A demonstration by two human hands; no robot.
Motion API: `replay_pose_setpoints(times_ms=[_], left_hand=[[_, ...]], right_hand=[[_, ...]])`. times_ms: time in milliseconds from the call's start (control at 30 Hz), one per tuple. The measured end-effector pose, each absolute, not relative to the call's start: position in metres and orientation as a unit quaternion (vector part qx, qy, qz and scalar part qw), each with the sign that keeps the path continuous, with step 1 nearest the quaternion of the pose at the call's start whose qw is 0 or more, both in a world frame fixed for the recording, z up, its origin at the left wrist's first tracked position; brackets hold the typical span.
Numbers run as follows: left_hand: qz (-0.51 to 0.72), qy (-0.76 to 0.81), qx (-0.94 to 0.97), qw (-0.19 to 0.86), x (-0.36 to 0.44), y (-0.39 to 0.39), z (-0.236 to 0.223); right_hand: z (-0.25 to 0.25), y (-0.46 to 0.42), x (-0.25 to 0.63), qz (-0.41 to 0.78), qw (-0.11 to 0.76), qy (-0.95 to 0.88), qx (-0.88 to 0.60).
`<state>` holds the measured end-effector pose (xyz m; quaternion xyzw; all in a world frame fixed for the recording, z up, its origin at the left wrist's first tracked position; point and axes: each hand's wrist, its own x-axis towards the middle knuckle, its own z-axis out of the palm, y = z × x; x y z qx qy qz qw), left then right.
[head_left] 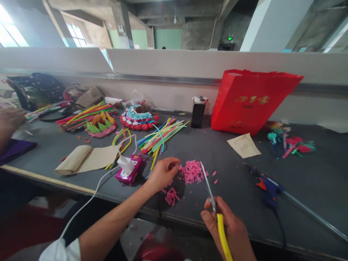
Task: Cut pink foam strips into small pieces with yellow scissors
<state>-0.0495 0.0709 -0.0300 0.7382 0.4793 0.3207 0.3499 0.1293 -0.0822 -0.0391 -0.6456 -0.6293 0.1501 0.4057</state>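
Note:
My right hand grips yellow-handled scissors at the table's front edge, blades pointing up toward a heap of small pink cut pieces. My left hand rests just left of that heap, fingers curled in a pinch at its edge; what they pinch is too small to name. A smaller cluster of pink bits lies below the left hand.
A blue glue gun lies right of the scissors. A pink power strip with white plug sits left. Coloured sticks, a decorated round craft piece, a red bag, brown paper and another person's hand are around.

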Motion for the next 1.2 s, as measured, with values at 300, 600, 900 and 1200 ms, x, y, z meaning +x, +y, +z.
replay_pose_setpoints(times_ms=[300, 600, 900, 1200], left_hand=[[0.232, 0.437, 0.806, 0.326, -0.068, 0.077, -0.015], [0.170, 0.442, 0.846, 0.243, -0.069, 0.059, -0.011], [0.285, 0.515, 0.764, 0.263, -0.102, 0.041, -0.036], [0.182, 0.488, 0.839, 0.156, -0.082, 0.034, -0.023]], right_hand=[[-0.044, -0.087, 0.131, 0.156, 0.432, -0.635, -0.621], [-0.044, -0.093, 0.132, 0.160, 0.446, -0.641, -0.604], [-0.048, -0.103, 0.137, 0.166, 0.281, -0.743, -0.585], [-0.042, -0.115, 0.139, 0.184, 0.170, -0.766, -0.592]])
